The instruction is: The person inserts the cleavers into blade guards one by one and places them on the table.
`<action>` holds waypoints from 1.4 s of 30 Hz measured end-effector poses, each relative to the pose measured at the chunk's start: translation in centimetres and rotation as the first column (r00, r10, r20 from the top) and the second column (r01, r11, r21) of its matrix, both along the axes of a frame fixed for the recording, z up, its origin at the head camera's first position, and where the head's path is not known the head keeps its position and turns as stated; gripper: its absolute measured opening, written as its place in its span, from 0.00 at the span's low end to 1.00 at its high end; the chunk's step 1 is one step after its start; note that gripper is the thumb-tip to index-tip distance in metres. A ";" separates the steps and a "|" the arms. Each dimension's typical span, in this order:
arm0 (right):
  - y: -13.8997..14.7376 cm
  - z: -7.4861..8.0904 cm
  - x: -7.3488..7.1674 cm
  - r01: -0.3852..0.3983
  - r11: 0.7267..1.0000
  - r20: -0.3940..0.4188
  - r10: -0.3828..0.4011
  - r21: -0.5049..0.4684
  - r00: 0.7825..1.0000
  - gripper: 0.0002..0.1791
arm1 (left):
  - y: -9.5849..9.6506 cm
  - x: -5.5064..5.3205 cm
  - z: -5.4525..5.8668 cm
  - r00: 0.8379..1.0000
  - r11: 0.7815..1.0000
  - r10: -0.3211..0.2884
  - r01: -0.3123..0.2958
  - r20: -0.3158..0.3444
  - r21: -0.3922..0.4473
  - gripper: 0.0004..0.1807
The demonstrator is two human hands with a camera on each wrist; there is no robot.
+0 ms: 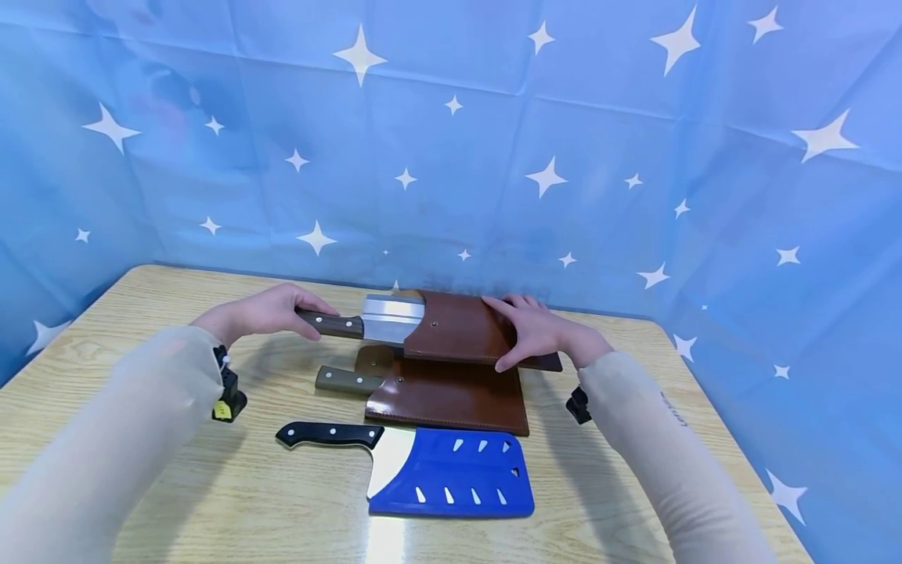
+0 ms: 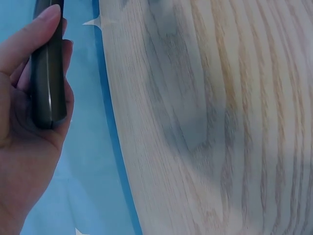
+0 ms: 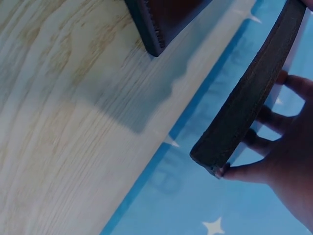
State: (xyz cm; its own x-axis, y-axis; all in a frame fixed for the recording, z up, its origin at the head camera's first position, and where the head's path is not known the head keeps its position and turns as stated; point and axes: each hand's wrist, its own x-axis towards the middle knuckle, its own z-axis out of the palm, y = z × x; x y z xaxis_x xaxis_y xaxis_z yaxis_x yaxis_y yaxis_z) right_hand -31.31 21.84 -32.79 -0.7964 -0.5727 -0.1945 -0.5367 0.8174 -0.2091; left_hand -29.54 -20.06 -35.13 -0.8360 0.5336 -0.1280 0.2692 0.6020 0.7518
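My left hand grips the dark wooden handle of a cleaver, thumb along one side in the left wrist view. Part of its shiny blade shows at the mouth of a brown leather sheath; the rest is hidden inside. With my right hand I hold the sheath's far right end, thumb at the near edge and fingers over the back. In the right wrist view, the sheath's dark narrow edge is raised over the table.
Nearer me lies a second cleaver with an olive handle in another brown leather sheath. Closest is a black-handled cleaver in a blue plastic blade guard. A blue star-patterned cloth hangs behind the wooden table.
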 end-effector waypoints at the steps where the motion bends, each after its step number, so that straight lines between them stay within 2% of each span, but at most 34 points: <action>1: -0.1 0.0 0.0 -0.001 1.000 -0.003 0.001 -0.001 1.000 0.61 | 0.2 0.0 0.1 1.000 1.000 0.001 -0.001 -0.004 -0.006 0.24; 11: -1.0 0.2 0.1 -0.013 1.000 -0.012 0.013 -0.001 1.000 0.61 | 1.7 -0.2 0.3 1.000 1.000 0.006 -0.006 -0.011 -0.020 0.23; 22: -1.9 0.4 0.0 -0.013 1.000 -0.011 0.013 -0.012 1.000 0.60 | 3.3 -0.8 1.0 0.998 0.999 -0.041 0.042 -0.048 0.011 0.23; 42: -3.4 0.9 -0.3 -0.025 1.000 -0.007 0.025 -0.011 1.000 0.61 | 5.4 -1.5 1.3 0.999 0.999 -0.032 0.033 -0.025 0.040 0.23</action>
State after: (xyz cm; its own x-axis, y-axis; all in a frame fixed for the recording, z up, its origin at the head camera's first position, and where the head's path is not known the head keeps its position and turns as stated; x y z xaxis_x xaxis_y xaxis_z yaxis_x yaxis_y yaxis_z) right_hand -31.60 18.39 -31.94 -0.7833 -0.5943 -0.1826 -0.5581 0.8015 -0.2147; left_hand -31.03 -14.68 -33.83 -0.8207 0.5649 -0.0860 0.3063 0.5620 0.7684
